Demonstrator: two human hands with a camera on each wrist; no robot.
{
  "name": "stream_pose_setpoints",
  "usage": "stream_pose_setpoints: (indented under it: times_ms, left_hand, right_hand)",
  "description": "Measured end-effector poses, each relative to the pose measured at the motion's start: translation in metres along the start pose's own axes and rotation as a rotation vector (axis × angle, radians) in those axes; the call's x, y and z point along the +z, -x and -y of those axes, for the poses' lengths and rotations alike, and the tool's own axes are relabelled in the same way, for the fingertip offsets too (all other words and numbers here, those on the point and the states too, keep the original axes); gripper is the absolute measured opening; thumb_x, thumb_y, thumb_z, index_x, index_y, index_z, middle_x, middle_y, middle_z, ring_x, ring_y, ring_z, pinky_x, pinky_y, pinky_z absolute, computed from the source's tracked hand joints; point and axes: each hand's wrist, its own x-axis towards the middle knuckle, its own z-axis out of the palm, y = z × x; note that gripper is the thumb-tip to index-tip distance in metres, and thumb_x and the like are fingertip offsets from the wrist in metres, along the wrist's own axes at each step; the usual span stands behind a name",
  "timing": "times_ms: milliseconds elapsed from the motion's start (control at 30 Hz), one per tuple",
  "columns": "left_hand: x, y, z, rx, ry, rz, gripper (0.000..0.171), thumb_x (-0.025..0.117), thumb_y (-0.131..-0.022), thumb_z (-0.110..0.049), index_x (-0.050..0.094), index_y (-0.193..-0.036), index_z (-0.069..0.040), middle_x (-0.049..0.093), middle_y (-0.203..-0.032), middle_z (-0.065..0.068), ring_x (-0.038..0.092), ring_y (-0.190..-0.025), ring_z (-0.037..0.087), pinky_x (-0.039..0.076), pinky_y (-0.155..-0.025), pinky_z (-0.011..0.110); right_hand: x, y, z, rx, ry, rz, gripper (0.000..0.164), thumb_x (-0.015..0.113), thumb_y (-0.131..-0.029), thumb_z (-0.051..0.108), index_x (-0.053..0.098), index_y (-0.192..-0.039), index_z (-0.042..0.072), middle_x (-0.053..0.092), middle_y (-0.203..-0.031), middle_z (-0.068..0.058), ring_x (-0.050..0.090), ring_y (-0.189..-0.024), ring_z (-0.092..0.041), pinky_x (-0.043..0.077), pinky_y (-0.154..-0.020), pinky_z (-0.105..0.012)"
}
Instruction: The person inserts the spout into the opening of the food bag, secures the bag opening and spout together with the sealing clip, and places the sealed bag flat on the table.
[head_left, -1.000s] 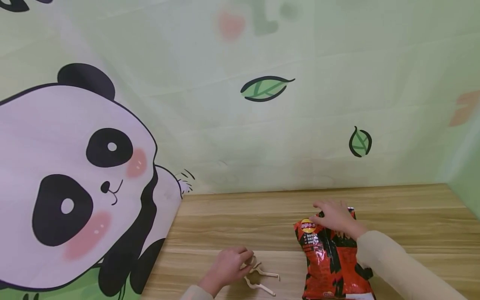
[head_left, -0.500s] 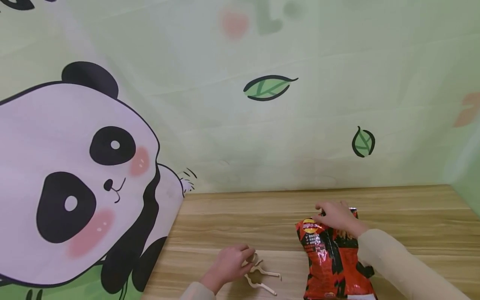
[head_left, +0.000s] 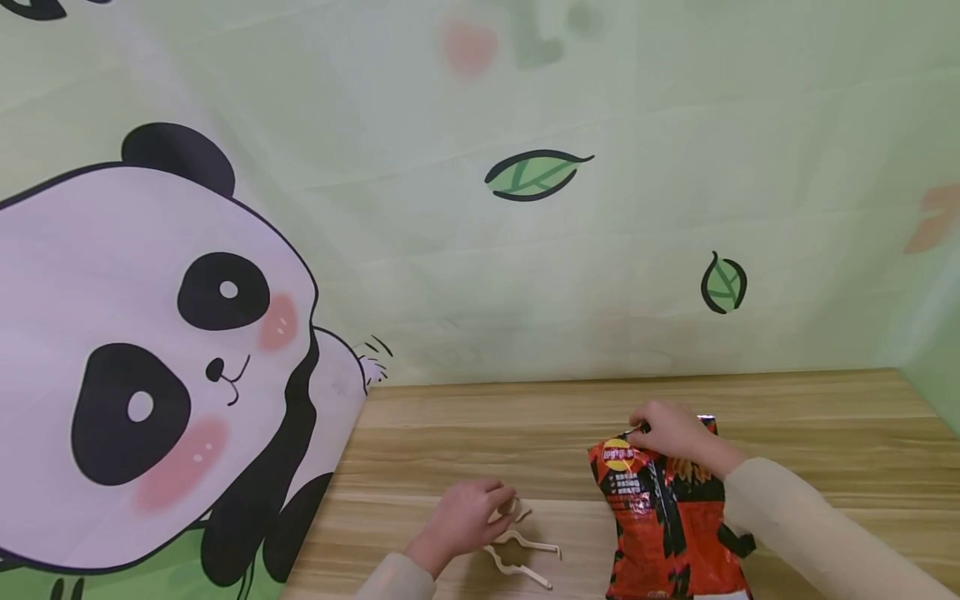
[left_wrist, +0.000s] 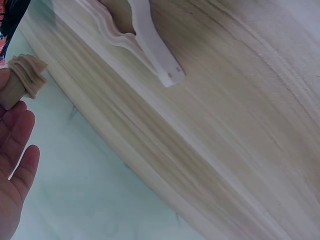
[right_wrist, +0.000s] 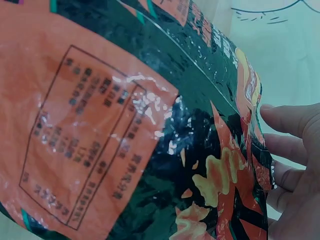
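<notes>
Lying upright along the table is a red and black crisp bag (head_left: 645,521), its printed back seen close up in the right wrist view. My right hand (head_left: 675,435) grips its far top edge, thumb and fingers meeting there. To the left, my left hand (head_left: 467,518) pinches a small pale piece with a ridged end (left_wrist: 27,77), which looks like a clip. Just beyond those fingers, pale slender clip arms (head_left: 525,569) lie on the wood. In the left wrist view, a wavy arm and a smooth arm of a clip (left_wrist: 152,42) meet at one end.
The wooden tabletop (head_left: 450,433) runs back to a pale green cloth backdrop (head_left: 420,250). A large printed panda (head_left: 247,200) covers the cloth at left and borders the table's left side. A small dark object (head_left: 738,542) shows beside the bag, under the right sleeve.
My right fingers have drawn in on the bag's top edge, and its top has shifted slightly. My left hand has risen a little from the clip arms with the pale piece.
</notes>
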Motion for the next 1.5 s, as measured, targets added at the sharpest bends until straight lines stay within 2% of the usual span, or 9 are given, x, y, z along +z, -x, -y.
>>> stream_pose_setpoints:
  times_ms: [167,333,533,800,967,1100,1233,1367,1500]
  left_hand:
    - [-0.002,-0.004,-0.001,0.004,0.005,-0.018,0.015,0.066,-0.073,-0.030,0.062,-0.084,-0.021,0.057,-0.075,-0.012,0.050,-0.061,0.001,0.040,-0.050,0.016]
    - [-0.004,-0.009,-0.001,0.009,0.025,-0.039,0.015,0.065,-0.073,-0.029,0.062,-0.085,-0.020,0.055,-0.072,-0.012,0.046,-0.056,0.000,0.035,-0.046,0.015]
    - [-0.008,-0.017,-0.003,0.009,0.055,-0.048,0.013,0.065,-0.074,-0.028,0.060,-0.083,-0.020,0.054,-0.071,-0.012,0.044,-0.054,-0.001,0.032,-0.045,0.013]
    - [-0.014,-0.024,-0.007,-0.015,0.089,-0.016,0.021,0.063,-0.076,-0.031,0.062,-0.093,-0.019,0.057,-0.077,-0.011,0.053,-0.063,0.002,0.040,-0.051,0.017]
    - [-0.016,-0.031,-0.010,-0.029,0.123,-0.032,0.026,0.063,-0.077,-0.031,0.065,-0.098,-0.016,0.060,-0.081,-0.009,0.056,-0.067,0.002,0.044,-0.055,0.018]
    - [-0.018,-0.038,-0.014,-0.061,0.166,-0.032,0.029,0.061,-0.079,-0.032,0.065,-0.102,-0.014,0.063,-0.085,-0.007,0.058,-0.070,0.004,0.046,-0.058,0.019]
    - [-0.020,-0.046,-0.018,-0.091,0.204,-0.026,0.030,0.060,-0.081,-0.033,0.063,-0.105,-0.015,0.062,-0.086,-0.007,0.057,-0.071,0.005,0.046,-0.060,0.019]
    - [-0.022,-0.055,-0.022,-0.104,0.223,-0.059,0.029,0.060,-0.081,-0.030,0.063,-0.105,-0.014,0.062,-0.085,-0.007,0.056,-0.072,0.006,0.045,-0.062,0.018]
    - [-0.025,-0.063,-0.025,-0.114,0.226,-0.114,0.027,0.062,-0.079,-0.029,0.064,-0.102,-0.016,0.062,-0.084,-0.007,0.054,-0.068,0.005,0.043,-0.058,0.016]
  right_hand:
    - [-0.004,0.005,0.006,-0.048,0.029,-0.006,0.018,0.066,-0.077,0.023,0.067,-0.086,0.008,0.063,-0.082,-0.003,0.056,-0.072,-0.016,0.046,-0.063,-0.035]
    - [-0.008,0.013,0.015,-0.091,0.036,-0.032,0.011,0.064,-0.077,0.013,0.067,-0.086,0.007,0.060,-0.083,-0.004,0.056,-0.075,-0.019,0.046,-0.065,-0.036]
    - [-0.011,0.019,0.024,-0.112,0.054,-0.072,0.012,0.061,-0.076,0.002,0.067,-0.085,0.007,0.060,-0.084,-0.005,0.058,-0.078,-0.023,0.048,-0.068,-0.039]
    - [-0.015,0.028,0.033,-0.151,0.062,-0.150,0.011,0.061,-0.076,0.001,0.067,-0.081,0.009,0.062,-0.081,-0.002,0.060,-0.077,-0.021,0.049,-0.068,-0.037]
    - [-0.016,0.033,0.036,-0.191,0.071,-0.217,0.011,0.064,-0.075,0.001,0.067,-0.079,0.011,0.062,-0.079,-0.001,0.060,-0.076,-0.020,0.049,-0.069,-0.037]
    - [-0.017,0.036,0.037,-0.213,0.071,-0.267,0.011,0.065,-0.075,0.001,0.068,-0.080,0.011,0.063,-0.082,-0.001,0.060,-0.079,-0.020,0.049,-0.070,-0.036]
    - [-0.018,0.037,0.038,-0.220,0.073,-0.279,0.011,0.065,-0.075,0.002,0.068,-0.081,0.011,0.063,-0.083,-0.002,0.059,-0.080,-0.020,0.049,-0.070,-0.036]
    - [-0.019,0.037,0.037,-0.224,0.071,-0.282,0.011,0.065,-0.075,0.003,0.068,-0.082,0.010,0.063,-0.083,-0.002,0.059,-0.080,-0.019,0.049,-0.071,-0.036]
    - [-0.023,0.037,0.036,-0.231,0.065,-0.300,0.012,0.065,-0.075,0.001,0.068,-0.083,0.009,0.062,-0.083,-0.002,0.059,-0.080,-0.019,0.049,-0.070,-0.036]
